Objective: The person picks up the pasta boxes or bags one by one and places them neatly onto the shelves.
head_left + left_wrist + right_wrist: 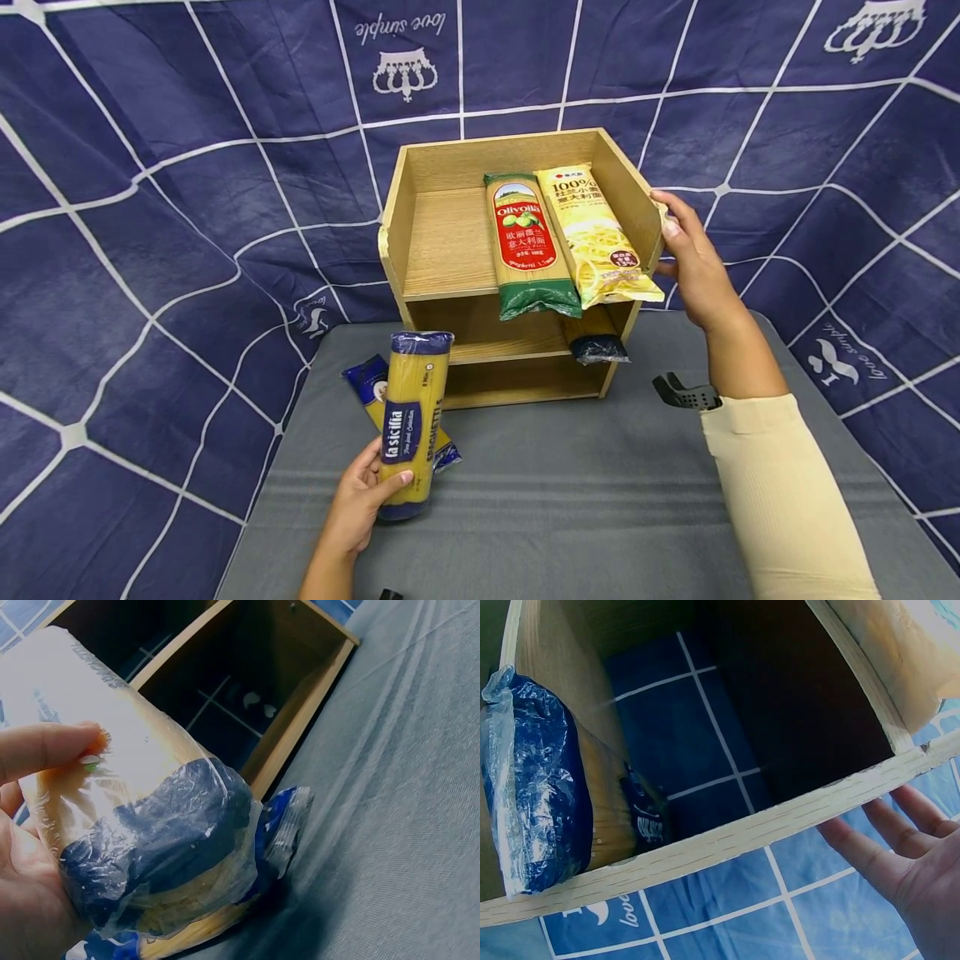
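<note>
My left hand grips a clear pack of spaghetti with dark blue ends, fingers and thumb around its lower part. The pack is held tilted above the grey cloth. Partly hidden behind it, a second blue-and-yellow pasta pack lies on the cloth. At the right, my right hand holds the upper front edge of the wooden shelf's right side panel. In the right wrist view, several fingers touch the panel from outside. The right thumb is hidden in that view.
On the top shelf lie a red-and-green Olivoila spaghetti pack and a yellow pasta pack, both jutting past the front edge. A dark-ended pasta pack occupies the right of the middle level. Blue patterned fabric hangs behind and beside the shelf.
</note>
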`<state>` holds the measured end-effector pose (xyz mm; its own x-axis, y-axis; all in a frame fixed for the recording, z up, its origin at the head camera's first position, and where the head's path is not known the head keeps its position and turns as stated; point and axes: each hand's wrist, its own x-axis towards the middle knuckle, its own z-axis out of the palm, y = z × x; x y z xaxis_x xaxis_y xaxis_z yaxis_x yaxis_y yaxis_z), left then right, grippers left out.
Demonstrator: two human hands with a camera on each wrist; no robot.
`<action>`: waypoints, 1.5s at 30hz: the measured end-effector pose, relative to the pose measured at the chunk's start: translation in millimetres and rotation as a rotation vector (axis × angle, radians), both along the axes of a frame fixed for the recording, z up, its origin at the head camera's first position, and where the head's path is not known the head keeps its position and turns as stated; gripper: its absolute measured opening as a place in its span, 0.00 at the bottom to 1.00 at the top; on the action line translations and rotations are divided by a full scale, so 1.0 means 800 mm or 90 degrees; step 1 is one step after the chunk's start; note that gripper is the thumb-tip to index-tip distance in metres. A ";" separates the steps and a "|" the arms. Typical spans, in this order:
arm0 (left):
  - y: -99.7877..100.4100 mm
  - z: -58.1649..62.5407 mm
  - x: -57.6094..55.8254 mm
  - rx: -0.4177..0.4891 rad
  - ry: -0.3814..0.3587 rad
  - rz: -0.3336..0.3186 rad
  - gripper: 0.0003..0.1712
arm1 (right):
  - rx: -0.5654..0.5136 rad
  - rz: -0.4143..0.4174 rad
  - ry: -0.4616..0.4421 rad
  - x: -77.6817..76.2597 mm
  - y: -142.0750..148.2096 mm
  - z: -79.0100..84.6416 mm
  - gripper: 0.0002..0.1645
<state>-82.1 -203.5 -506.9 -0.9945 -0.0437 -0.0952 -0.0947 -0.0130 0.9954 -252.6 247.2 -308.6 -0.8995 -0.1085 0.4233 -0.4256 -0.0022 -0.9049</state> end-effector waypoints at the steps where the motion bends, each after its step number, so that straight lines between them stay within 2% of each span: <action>1: 0.002 0.000 0.000 0.000 -0.003 -0.001 0.40 | -0.001 0.000 0.000 0.000 0.000 0.000 0.27; 8: 0.016 0.000 0.002 0.009 -0.015 -0.022 0.41 | 0.005 -0.007 -0.004 0.000 0.002 0.000 0.28; 27: 0.051 0.005 -0.009 0.128 -0.033 -0.080 0.45 | -0.007 0.000 0.001 -0.001 0.001 -0.002 0.27; 32: 0.054 0.012 -0.013 0.161 -0.039 -0.096 0.44 | -0.002 -0.004 0.001 -0.001 0.000 -0.001 0.27; 41: 0.057 0.027 -0.018 0.221 -0.007 -0.153 0.42 | 0.002 -0.015 0.002 -0.001 -0.001 0.000 0.27; 45: 0.059 0.030 -0.019 0.233 -0.006 -0.158 0.42 | 0.001 -0.011 -0.001 -0.001 -0.001 -0.001 0.27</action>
<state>-96.9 -156.7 -483.1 -0.9697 0.2343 -0.0692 -0.1486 -0.3407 0.9284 -253.2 246.6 -309.7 -0.9019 -0.0932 0.4217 -0.4241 0.0066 -0.9056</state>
